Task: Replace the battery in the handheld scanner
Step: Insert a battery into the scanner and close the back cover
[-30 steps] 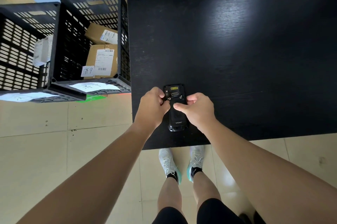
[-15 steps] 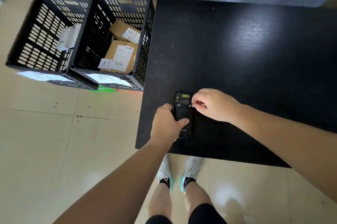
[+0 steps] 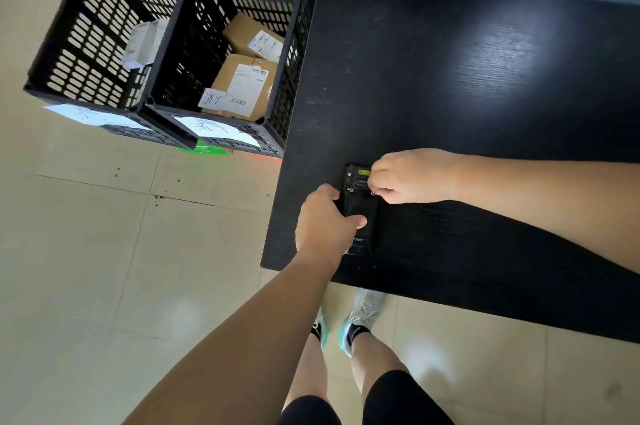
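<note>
Lying face down near the front left corner of the black table (image 3: 450, 78), the scanner (image 3: 360, 217) looks like a stiff, smooth plastic slab, probably light enough to skid if pushed from one side. The left hand (image 3: 323, 227) clamps its left edge, thumb pressed flat across the back cover, which pins it well. The right hand (image 3: 412, 177) has its fingertips pinched together at the small latch on the cover's upper right; whether they actually grip it cannot be told. Those little latches seem the delicate part, better turned gently than forced. Two black crates (image 3: 166, 44) with parcels stand on the floor, well apart.
</note>
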`<state>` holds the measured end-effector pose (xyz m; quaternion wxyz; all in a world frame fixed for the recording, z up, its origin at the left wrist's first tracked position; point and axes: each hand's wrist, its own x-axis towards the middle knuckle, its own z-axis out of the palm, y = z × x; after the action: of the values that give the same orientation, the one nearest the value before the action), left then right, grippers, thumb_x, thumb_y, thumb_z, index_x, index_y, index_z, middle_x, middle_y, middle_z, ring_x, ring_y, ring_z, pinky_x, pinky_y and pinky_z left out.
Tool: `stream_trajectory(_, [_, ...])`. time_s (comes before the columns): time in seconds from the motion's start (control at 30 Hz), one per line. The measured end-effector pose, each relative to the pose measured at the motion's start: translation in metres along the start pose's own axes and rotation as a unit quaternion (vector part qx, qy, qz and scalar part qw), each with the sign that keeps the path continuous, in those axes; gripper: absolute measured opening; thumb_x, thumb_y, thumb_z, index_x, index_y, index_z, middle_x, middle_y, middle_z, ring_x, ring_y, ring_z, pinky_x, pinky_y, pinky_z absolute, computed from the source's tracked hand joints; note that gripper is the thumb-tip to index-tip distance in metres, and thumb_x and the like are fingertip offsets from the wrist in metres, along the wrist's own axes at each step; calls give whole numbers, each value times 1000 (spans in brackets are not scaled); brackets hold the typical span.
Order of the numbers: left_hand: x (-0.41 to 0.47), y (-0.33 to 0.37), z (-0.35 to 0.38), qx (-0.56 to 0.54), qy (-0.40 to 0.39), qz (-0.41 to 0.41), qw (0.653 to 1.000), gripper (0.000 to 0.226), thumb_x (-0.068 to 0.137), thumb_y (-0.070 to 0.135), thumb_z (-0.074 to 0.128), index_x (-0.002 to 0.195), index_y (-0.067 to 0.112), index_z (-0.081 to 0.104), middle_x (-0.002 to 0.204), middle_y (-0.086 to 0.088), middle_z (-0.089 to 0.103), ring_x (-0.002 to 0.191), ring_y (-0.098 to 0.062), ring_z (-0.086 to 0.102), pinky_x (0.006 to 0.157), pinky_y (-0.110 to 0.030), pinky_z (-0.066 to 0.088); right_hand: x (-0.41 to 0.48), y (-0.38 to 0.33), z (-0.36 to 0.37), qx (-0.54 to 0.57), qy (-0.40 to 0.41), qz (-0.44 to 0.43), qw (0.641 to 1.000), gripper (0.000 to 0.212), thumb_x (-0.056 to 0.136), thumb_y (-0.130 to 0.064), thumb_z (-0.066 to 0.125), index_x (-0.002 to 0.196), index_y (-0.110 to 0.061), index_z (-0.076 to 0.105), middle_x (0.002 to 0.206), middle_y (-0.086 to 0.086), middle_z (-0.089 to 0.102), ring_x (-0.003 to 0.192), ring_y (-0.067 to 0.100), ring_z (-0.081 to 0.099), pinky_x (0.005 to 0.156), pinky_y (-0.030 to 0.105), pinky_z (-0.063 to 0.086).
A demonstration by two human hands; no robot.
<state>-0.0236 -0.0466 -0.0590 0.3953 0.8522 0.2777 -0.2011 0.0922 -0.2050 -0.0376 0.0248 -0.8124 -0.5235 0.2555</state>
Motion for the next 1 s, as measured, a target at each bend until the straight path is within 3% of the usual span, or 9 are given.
stream_trajectory(0.13, [-1, 0, 1, -8, 2, -7, 1000, 60, 67, 30, 87, 118, 19, 57, 108, -1, 67, 95, -21, 67, 83, -42, 59, 3, -1, 1, -12, 0, -12, 1000, 24, 98, -22, 45, 103, -14, 66, 99, 0, 63, 96, 21, 57, 82, 37, 52])
stream_trajectory(0.3, [-5, -2, 1, -46, 11, -23, 999, 56, 70, 29, 86, 116, 20, 57, 103, 2, 65, 88, -15, 64, 74, -29, 54, 0, -5, 9, 31, 38, 45, 998, 22, 96, -20, 48, 101, -13, 67, 101, 1, 65, 97, 21, 59, 77, 39, 54])
stream_trajectory(0.47, [-7, -1, 5, -52, 22, -41, 998, 53, 69, 33, 85, 114, 24, 57, 104, 4, 66, 88, -16, 66, 81, -39, 59, -6, -18, 27, 87, 108, 125, 982, 12, 92, -15, 56, 86, -9, 64, 90, 5, 63, 83, 25, 60, 63, 30, 44])
stream_trajectory(0.67, [-7, -1, 5, -49, 27, -45, 997, 53, 70, 34, 84, 115, 22, 58, 102, 3, 67, 87, -17, 66, 79, -41, 59, -8, -34, 30, 122, 131, 200, 963, 17, 94, -18, 52, 97, -7, 65, 97, 8, 64, 86, 24, 61, 69, 33, 52])
stream_trajectory(0.83, [-7, 1, 4, -50, 27, -49, 997, 50, 69, 33, 82, 111, 22, 57, 99, 4, 67, 86, -17, 66, 77, -40, 58, -5, -45, 31, 148, 134, 264, 943, 21, 95, -18, 49, 103, -5, 64, 100, 10, 62, 85, 23, 58, 66, 29, 45])
stream_trajectory(1.0, [-7, 0, 5, -54, 27, -52, 997, 51, 69, 32, 83, 111, 21, 57, 101, 2, 68, 87, -18, 67, 76, -38, 57, 1, -55, 31, 167, 136, 326, 921, 21, 94, -18, 49, 102, -3, 63, 101, 13, 63, 88, 28, 62, 71, 37, 53])
